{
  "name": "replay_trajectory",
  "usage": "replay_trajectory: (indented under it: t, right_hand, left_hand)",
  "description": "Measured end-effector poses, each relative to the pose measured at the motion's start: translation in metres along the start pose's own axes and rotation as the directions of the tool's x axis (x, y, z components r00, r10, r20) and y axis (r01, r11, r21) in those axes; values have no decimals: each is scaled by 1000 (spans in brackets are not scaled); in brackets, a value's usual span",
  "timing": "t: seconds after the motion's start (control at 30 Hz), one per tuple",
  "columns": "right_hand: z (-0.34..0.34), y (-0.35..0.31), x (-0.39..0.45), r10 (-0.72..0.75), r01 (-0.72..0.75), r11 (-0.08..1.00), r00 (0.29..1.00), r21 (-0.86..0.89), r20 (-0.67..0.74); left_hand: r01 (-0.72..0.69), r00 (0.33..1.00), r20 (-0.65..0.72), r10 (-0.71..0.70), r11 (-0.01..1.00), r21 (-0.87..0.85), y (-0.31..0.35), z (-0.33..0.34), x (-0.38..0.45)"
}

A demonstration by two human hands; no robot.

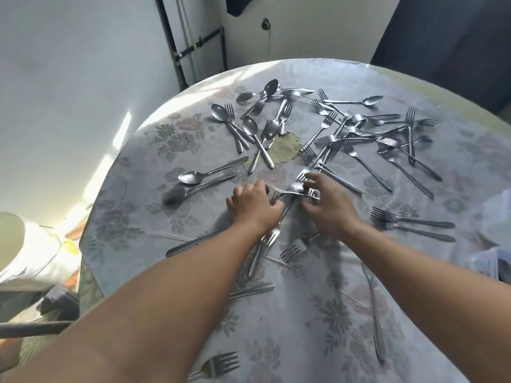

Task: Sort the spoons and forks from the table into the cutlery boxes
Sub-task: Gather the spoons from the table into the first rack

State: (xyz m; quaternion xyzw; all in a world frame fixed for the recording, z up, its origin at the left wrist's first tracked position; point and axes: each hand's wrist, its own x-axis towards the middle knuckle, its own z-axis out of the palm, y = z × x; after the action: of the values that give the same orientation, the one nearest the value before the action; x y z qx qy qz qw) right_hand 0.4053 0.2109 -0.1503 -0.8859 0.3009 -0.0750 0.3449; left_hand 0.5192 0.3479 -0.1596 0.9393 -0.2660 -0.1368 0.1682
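Observation:
Many steel spoons and forks lie scattered on a round table with a floral cloth [318,313]. My left hand [253,207] is at the table's middle, its fingers curled round a fork [275,195] whose tines show at the fingertips. My right hand [327,207] is close beside it and pinches a thin fork [280,189] that points left, lifted over a spoon bowl [295,187]. A tangle of forks [359,134] fills the far right. Several spoons [249,125] lie at the far left. A pale translucent container [495,217] shows blurred at the right edge.
More forks lie under and near my forearms [294,248], at the right [412,223] and at the near edge [221,364]. Knives lie at the left [232,164] and the near middle [251,289]. The cloth has a worn patch [286,146]. A white wall and pipes stand behind.

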Motion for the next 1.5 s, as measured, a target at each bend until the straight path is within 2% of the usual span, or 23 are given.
replay_trajectory:
  t: [0.17, 0.3, 0.43, 0.5, 0.6, 0.7, 0.77, 0.87, 0.97, 1.13, 1.2, 1.27, 1.33, 1.4, 1.5]
  right_hand:
    - [13, -12, 3, -4, 8, 998, 998, -58, 63]
    - [18, -15, -1, -63, 61, 991, 998, -123, -13]
    - [20, -31, 1, -182, 157, 975, 971, -158, -158]
    - [25, -46, 5, -210, 184, 970, 962, -156, -173]
    - [43, -73, 12, -267, 252, 958, 958, -136, -102]
    - [70, -96, 25, -289, 307, 925, 951, -224, 109]
    - [87, -109, 35, -277, 329, 899, 938, -288, 207]
    - [101, -125, 51, -286, 357, 861, 929, -363, 236]
    - [108, -129, 60, -225, 301, 861, 948, -409, 225]
    - [110, -129, 57, -195, 259, 908, 957, -328, 215]
    - [108, -126, 59, -179, 232, 937, 961, -261, 212]
    - [106, -123, 62, -183, 218, 952, 968, -216, 173]
    - [104, -121, 68, -183, 201, 956, 978, -214, 104]
    - [101, -119, 75, -165, 188, 928, 981, -322, 100]
    - [101, -120, 83, -124, 178, 856, 982, -485, 142]
  left_hand:
    - [10, 998, 60, -8, 999, -40, 0, -6, 0]
    - [37, 997, 68, -33, 998, -57, -6, -8, -2]
    - [175, 984, -9, -177, 978, -109, -25, -23, -5]
    - [281, 957, -14, -289, 939, -196, -36, -32, -8]
    - [416, 887, 6, -463, 791, -450, -53, -44, -9]
    - [517, 763, 63, -643, 550, -655, -70, -52, -6]
    - [536, 710, 120, -694, 421, -732, -81, -52, -3]
    - [516, 695, 136, -705, 358, -778, -92, -50, -1]
    - [505, 687, 154, -710, 314, -804, -101, -50, 4]
    - [559, 622, 261, -738, 185, -808, -96, -52, 27]
    - [580, 640, 354, -682, 126, -805, -93, -54, 35]
    - [568, 680, 387, -623, 113, -815, -90, -55, 40]
    - [532, 649, 324, -689, 107, -840, -86, -57, 42]
    - [493, 578, 203, -790, 140, -859, -82, -57, 44]
    - [481, 596, 115, -794, 239, -843, -78, -55, 42]
